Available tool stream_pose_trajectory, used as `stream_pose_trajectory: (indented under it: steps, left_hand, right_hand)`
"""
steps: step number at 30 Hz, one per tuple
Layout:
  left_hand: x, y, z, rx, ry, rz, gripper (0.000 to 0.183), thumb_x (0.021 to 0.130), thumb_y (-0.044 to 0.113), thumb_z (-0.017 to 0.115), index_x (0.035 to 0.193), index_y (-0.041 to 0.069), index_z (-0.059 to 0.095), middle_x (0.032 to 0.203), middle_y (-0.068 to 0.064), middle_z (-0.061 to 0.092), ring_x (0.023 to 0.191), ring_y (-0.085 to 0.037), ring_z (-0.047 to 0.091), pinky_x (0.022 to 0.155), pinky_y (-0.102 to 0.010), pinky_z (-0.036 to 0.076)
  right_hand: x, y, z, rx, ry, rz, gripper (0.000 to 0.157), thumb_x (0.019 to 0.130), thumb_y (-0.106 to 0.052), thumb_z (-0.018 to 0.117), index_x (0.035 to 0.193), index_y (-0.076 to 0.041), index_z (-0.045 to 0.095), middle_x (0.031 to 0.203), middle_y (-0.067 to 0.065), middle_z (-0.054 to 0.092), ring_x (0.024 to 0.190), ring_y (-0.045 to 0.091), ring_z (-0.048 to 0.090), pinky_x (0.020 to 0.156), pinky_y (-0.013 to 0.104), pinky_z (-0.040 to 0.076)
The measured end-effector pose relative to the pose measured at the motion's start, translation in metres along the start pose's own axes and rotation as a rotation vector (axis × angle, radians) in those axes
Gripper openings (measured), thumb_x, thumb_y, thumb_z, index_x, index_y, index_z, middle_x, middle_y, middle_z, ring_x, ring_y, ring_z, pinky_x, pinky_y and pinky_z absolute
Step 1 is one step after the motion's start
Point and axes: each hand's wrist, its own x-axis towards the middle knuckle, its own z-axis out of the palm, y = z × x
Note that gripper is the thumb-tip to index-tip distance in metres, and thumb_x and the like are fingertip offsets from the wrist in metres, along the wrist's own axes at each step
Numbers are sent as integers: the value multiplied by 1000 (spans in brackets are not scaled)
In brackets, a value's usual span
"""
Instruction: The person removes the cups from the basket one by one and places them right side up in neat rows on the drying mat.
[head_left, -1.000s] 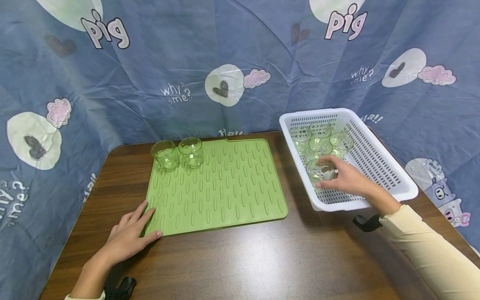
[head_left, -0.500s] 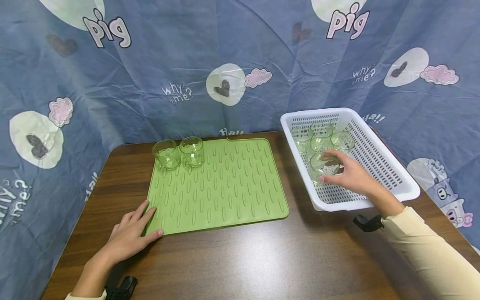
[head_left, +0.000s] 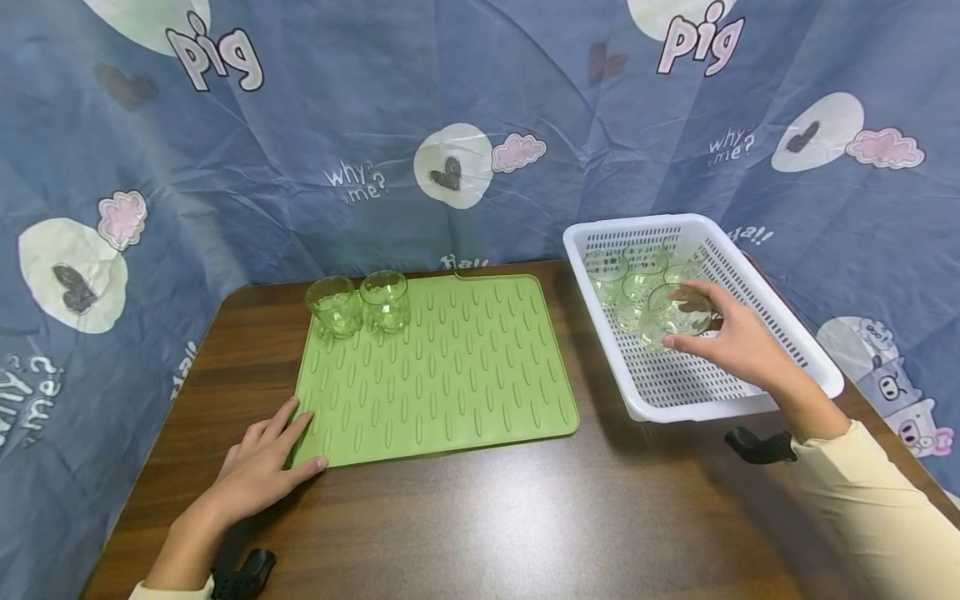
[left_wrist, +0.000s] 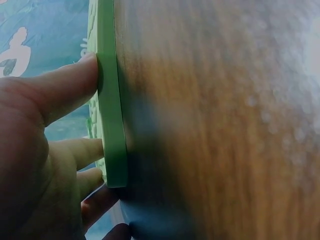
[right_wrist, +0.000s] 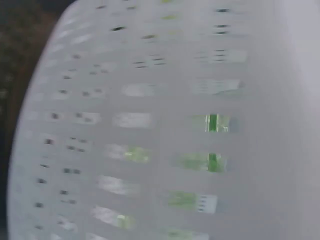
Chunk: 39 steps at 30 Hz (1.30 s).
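Note:
My right hand (head_left: 738, 340) pinches a clear greenish drinking glass (head_left: 654, 321) by its rim, thumb and fingers on opposite sides, over the white slotted basket (head_left: 723, 408). Several similar glasses (head_left: 639, 287) stand behind it in the basket's far left part. The basket's wall (right_wrist: 165, 130) fills the right wrist view, so that hand is hidden there. At the near left corner of the green ridged mat (head_left: 442, 375), my left hand (head_left: 255, 467) lies with fingers spread. In the left wrist view its thumb (left_wrist: 75, 85) touches the mat's edge (left_wrist: 111, 130).
Two glasses, one at the corner (head_left: 337, 310) and one beside it (head_left: 386, 304), stand upright on the mat's far left. All this rests on a brown wooden table (head_left: 465, 517). A blue printed cloth (head_left: 300, 125) hangs behind it.
My right hand has lifted the glass and moved it right and slightly back over the basket. The left hand stays at the mat's corner.

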Motion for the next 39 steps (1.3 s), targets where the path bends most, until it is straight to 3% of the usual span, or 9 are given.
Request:
stream_pose_trajectory:
  steps: [3,11,20,33,39]
  left_hand:
    - [0,0,-1,-2,-2,-3,82,84,62,47,145,10,28,154,-16,11,126,-45,26,79,-65,29]
    - [-1,-2,2,-9,0,-7,82,84,62,48,144,10,29,153,-16,12,125,-45,26,80,-65,29]
    - [-2,-2,0,-8,4,-5,82,84,62,48,144,9,29,153,-17,12,126,-45,26,80,-64,29]
    - [-3,-1,-3,0,1,-3,83,84,62,47,144,8,30,153,-17,12,126,-45,26,80,-65,29]
    - [-2,1,-4,-3,-2,-2,83,84,63,47,144,9,29,153,-17,12,126,-45,25,81,-66,29]
  right_hand:
    - [-4,-10,-10,22,44,-32,74,71,-20,79,135,-15,41,124,8,57,97,-10,49,72,6,39]
    - [-9,-30,-22,55,114,-114,74,69,-14,80,134,-18,44,119,-13,56,95,-6,52,76,4,38]
    - [-8,-47,-19,69,90,-141,74,69,-15,80,134,-21,44,124,3,56,95,3,53,76,8,39]
    - [3,-90,-17,107,61,-220,75,66,-12,82,131,-22,47,120,-1,57,99,1,54,78,10,40]
    - [6,-104,-11,78,18,-213,73,68,-21,82,131,-23,46,120,-4,58,101,2,53,80,15,42]
